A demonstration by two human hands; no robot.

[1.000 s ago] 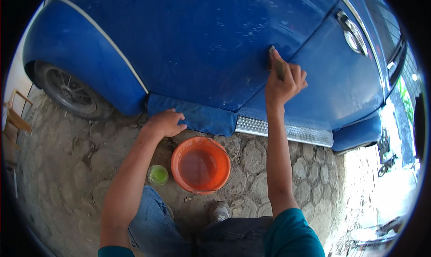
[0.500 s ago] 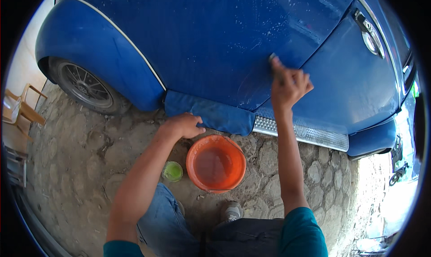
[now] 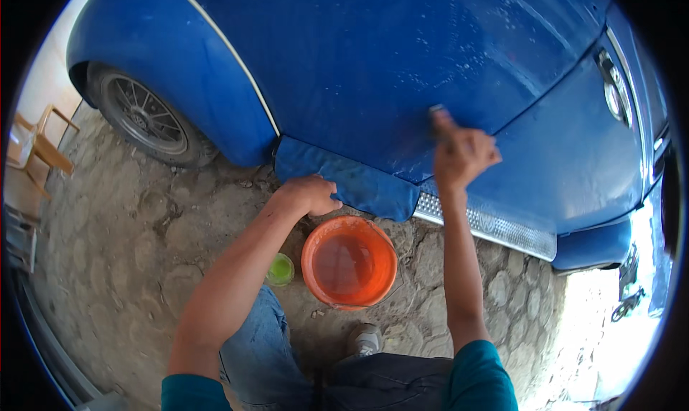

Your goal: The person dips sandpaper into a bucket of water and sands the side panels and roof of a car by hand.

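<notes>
My right hand (image 3: 461, 157) is closed round a small dark flat pad (image 3: 437, 111), its kind hard to make out, held against the blue car's side panel (image 3: 344, 73) just left of the door seam. Water drops and streaks dot the panel above it. Lower left, my left hand (image 3: 312, 194) rests at the front edge of a blue cloth (image 3: 348, 180) draped over the running board, thumb and forefinger apart, with nothing visible in it. Just below that hand stands an orange bucket (image 3: 387, 278) of cloudy water. A small green cup (image 3: 280, 270) sits beside my left forearm.
To the right, the running board's bare metal tread (image 3: 495, 229) shows beneath the car door (image 3: 567, 152). A wheel (image 3: 143, 117) is at upper left, with a wooden chair (image 3: 50, 145) beyond it. Uneven stone paving (image 3: 129, 267) lies underfoot.
The view has shifted slightly, so the car's left part sits further right. My right hand and the pad are a little lower on the panel. The left hand stays by the cloth.
</notes>
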